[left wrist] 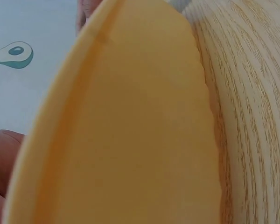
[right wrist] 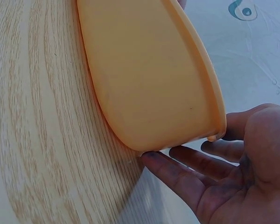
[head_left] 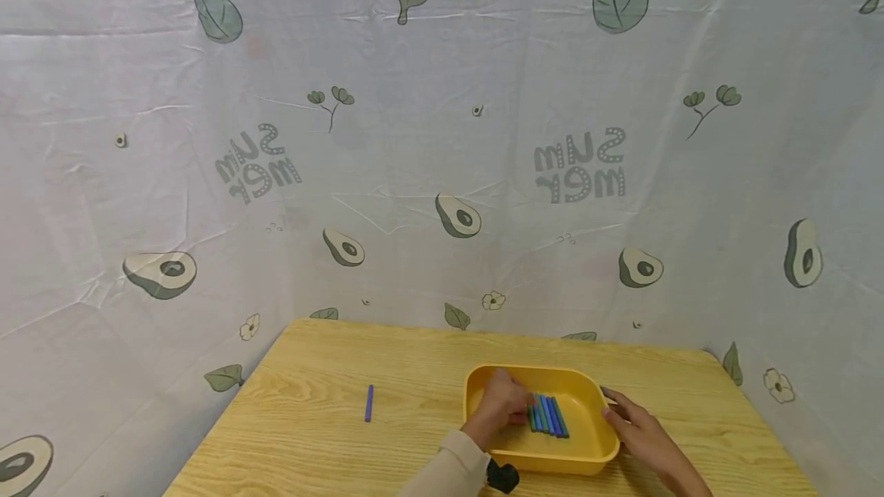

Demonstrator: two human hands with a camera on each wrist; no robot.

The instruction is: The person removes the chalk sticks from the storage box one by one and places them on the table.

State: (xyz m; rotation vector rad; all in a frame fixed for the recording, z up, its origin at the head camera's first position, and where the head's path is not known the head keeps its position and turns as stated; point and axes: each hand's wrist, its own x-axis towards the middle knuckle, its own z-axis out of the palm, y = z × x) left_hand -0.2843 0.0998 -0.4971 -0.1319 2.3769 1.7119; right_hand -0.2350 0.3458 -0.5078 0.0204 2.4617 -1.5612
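Loosely, right hand (head_left: 638, 429) grips the tray (head_left: 552, 464); whether left hand (head_left: 503, 402) holds anything, I cannot tell.

The yellow tray (left wrist: 140, 116) hides most of the left hand (head_left: 503, 399) from its wrist camera; the head view crops the beige sleeve (head_left: 452, 470).

The left sleeve (head_left: 442, 475) is cream (cuff (head_left: 464, 449) included) — the wrist-worn piece (head_left: 503, 476) beside it, black.

An avocado-print curtain (head_left: 414, 136) screens this tabletop (head_left: 297, 413) workspace.
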